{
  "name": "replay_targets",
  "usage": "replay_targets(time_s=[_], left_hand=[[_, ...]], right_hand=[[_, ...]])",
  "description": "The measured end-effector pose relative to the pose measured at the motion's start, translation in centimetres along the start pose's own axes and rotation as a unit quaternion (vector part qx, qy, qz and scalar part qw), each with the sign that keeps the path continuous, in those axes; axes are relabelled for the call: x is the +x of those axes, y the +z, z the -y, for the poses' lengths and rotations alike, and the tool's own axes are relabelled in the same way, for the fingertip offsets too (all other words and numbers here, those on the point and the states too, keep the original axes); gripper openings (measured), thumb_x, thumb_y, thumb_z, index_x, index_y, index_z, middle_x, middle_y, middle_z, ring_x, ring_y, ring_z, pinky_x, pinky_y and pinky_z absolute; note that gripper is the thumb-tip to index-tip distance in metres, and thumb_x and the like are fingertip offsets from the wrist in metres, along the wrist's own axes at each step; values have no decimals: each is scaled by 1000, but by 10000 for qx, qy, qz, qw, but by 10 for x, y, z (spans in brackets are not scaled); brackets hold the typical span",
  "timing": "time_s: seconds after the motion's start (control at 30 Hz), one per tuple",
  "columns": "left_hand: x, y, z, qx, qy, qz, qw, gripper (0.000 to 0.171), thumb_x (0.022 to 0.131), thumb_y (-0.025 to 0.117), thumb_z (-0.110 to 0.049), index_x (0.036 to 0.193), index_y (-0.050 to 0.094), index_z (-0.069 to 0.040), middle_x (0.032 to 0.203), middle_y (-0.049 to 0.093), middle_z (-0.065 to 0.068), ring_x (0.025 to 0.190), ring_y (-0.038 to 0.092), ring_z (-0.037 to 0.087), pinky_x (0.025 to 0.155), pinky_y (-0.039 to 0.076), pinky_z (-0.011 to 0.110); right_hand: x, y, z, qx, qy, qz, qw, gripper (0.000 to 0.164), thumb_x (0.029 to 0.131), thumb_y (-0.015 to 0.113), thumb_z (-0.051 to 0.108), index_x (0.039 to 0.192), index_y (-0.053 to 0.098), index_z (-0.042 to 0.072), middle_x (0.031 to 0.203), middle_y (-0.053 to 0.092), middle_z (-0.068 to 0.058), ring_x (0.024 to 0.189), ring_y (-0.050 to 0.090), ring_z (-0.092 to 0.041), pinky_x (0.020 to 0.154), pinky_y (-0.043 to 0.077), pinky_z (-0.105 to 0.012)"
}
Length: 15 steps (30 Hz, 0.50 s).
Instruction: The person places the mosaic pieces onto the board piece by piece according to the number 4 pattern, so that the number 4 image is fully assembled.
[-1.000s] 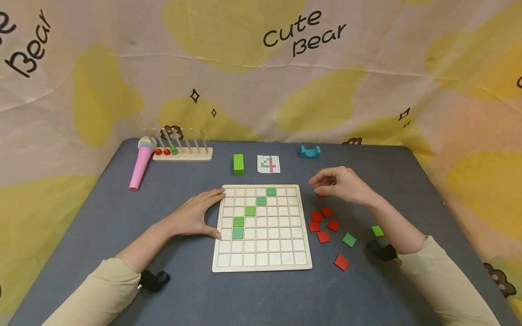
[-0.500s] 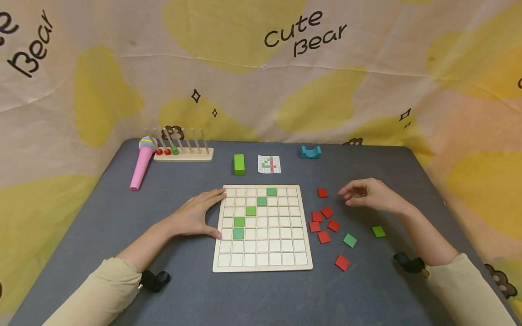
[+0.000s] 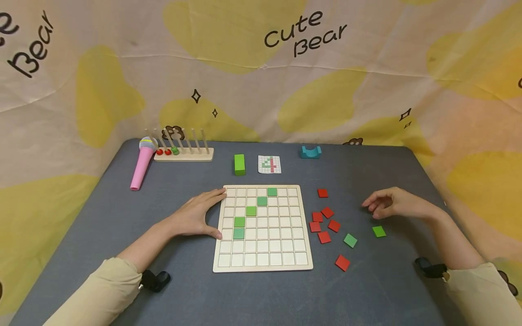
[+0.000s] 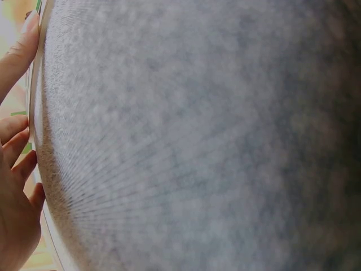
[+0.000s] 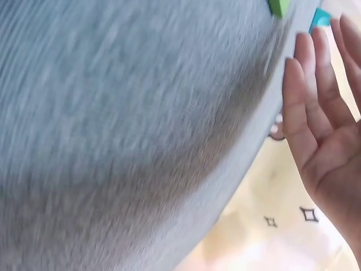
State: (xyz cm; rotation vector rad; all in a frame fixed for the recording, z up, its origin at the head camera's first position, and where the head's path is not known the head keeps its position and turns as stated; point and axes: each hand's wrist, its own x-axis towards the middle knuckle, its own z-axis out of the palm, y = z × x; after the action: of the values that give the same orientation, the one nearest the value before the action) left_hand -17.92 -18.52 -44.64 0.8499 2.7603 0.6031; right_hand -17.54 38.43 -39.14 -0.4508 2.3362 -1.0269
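My left hand point(image 3: 195, 213) rests with fingers and thumb spread along the left edge of a wooden grid board point(image 3: 263, 268). Green square tiles fill several cells in a diagonal, among them a top-row tile point(image 3: 272, 192) and a lower tile point(image 3: 238, 233). Over the table on the right hovers my right hand point(image 3: 397, 203), fingers loosely bent and holding nothing. Just below it lies a bright green tile point(image 3: 379, 231). Between the board and that hand are several red tiles point(image 3: 324, 237) and a darker green tile point(image 3: 350, 240). In the right wrist view the palm and relaxed fingers point(image 5: 310, 107) show.
Behind the board lie a green block point(image 3: 239, 165), a small card point(image 3: 269, 165) with a green and red 4 pattern, and a blue arched block point(image 3: 311, 152). A pink toy microphone point(image 3: 141, 167) and a peg stand point(image 3: 183, 155) with beads are at the back left.
My right hand has moved right and toward me, from above the rearmost red tile to near the bright green tile. The left hand and board have stayed in place.
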Motion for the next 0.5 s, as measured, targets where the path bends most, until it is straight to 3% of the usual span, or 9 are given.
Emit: replay_targets(time_s=[0.17,0.4,0.5], left_hand=[[0,0,0,5,7,-30,10000,116,60,84,-64,153,37,-12,163,32,8,150,31,36,114,29,65],[0,0,-1,21,26,-7,10000,116,61,83,-65,153,37,-11,163,32,8,150,31,36,114,29,65],[0,0,-1,15,26,-16,10000,116,61,83,-65,153,37,-12,163,32,8,150,31,36,114,29,65]], right_hand=[[-6,-7,-9,-106,123,441,9989,41,83,77,15,121,66,2,109,69,-8,92,64,-9,78,55,-20],[-8,-5,-17,90,-600,1076,9923,40,78,76,3,116,67,-2,92,55,-15,84,50,-22,67,48,-24],[-8,-3,-18,-25,-760,1110,9909,40,74,77,2,113,69,1,91,52,-16,83,46,-22,65,45,-25]])
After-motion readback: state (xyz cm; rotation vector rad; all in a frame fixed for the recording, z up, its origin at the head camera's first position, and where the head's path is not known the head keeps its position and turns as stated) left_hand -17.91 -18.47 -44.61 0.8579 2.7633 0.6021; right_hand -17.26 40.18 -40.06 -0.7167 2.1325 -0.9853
